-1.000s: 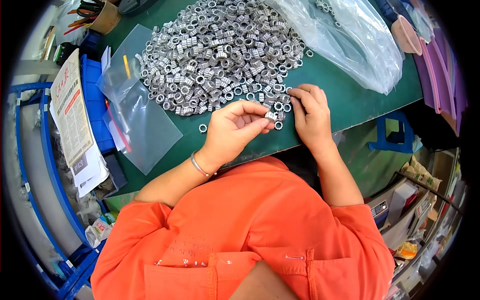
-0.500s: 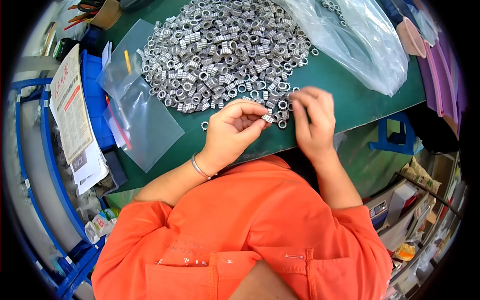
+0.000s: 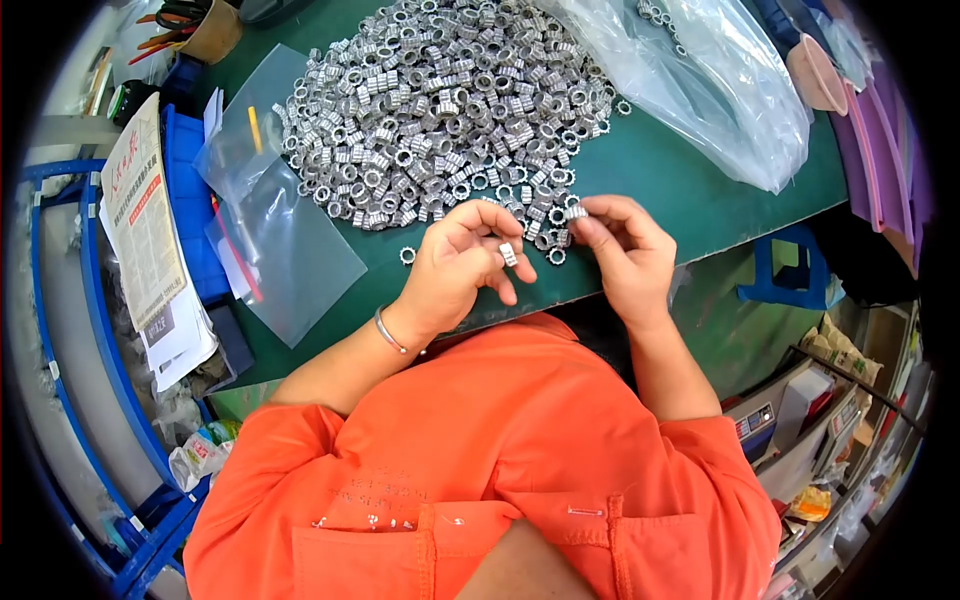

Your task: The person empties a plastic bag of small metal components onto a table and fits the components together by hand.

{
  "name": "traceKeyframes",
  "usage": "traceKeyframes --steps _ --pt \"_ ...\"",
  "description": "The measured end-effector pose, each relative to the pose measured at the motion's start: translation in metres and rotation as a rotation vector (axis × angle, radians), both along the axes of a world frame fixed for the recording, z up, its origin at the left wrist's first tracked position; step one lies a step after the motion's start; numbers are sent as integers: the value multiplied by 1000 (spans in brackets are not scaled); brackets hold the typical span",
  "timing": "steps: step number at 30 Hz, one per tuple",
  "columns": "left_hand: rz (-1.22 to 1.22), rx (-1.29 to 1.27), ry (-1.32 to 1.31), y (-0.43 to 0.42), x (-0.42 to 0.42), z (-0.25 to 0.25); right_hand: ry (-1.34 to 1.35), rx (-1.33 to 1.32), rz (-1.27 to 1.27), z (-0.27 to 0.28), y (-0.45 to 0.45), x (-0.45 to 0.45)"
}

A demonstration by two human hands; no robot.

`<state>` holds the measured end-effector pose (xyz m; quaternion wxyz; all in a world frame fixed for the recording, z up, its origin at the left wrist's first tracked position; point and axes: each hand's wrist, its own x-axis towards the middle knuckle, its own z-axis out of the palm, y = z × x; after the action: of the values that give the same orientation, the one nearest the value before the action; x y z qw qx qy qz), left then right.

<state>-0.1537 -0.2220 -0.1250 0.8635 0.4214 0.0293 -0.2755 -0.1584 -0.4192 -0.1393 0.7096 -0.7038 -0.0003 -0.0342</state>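
Note:
A large heap of small silvery toothed metal rings (image 3: 440,110) lies on the green table (image 3: 700,210). My left hand (image 3: 465,255) holds one metal ring (image 3: 508,254) at its fingers, in front of the heap. To its right, my right hand (image 3: 630,250) pinches another ring (image 3: 576,212) between thumb and index finger. Several loose rings lie between the two hands, one of them (image 3: 556,256) near the table's front. A single ring (image 3: 407,255) sits apart, left of my left hand.
Clear plastic bags lie at the left (image 3: 300,250) and the upper right (image 3: 730,100). A blue bin (image 3: 190,200) with a newspaper (image 3: 145,220) stands at the left edge. A blue stool (image 3: 785,265) is below the table's right side.
The ring in my left hand has shifted nearer the palm, and the fingers have spread somewhat. My right hand has closed its thumb and index finger on a ring.

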Motion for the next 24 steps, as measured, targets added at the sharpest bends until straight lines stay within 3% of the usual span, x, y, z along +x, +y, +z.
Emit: traceKeyframes --steps 2,4,5,10,12,14,18,24 --pt "-10 3 21 0 1 1 93 203 76 4 4 -5" --pt "-48 274 -158 -2 -1 -1 114 248 122 7 5 -8" --pt "57 377 -357 -9 -4 -4 124 292 131 8 7 -9" --pt "35 417 -360 -11 -6 -4 100 393 225 9 11 -13" --pt "72 606 -659 -8 -4 -4 139 411 221 10 13 -13" --pt "103 619 -687 -10 -4 -2 -60 47 208 7 11 -10" --pt "139 635 -690 -12 -7 -1 -124 -258 225 15 7 -8" --pt "109 641 -668 -9 -7 -1 -67 -122 207 8 9 -11"
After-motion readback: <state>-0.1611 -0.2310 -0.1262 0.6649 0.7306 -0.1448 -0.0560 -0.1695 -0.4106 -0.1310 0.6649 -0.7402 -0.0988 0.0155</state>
